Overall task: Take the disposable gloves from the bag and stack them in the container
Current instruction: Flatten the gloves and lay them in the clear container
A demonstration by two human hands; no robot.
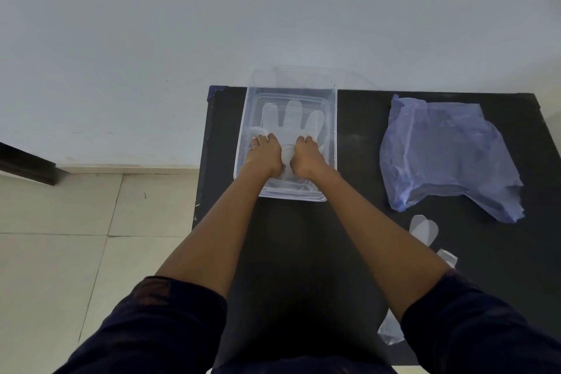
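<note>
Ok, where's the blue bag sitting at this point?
In the head view the blue bag lies crumpled on the right part of the black table, right of the clear container where both hands are, with a loose glove just in front of it.

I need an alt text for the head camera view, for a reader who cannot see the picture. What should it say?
Both hands, left hand and right hand, press a clear disposable glove flat inside a transparent container on a black table. To the right lies a crumpled blue bag, with more loose gloves on the table nearer the person.
</note>
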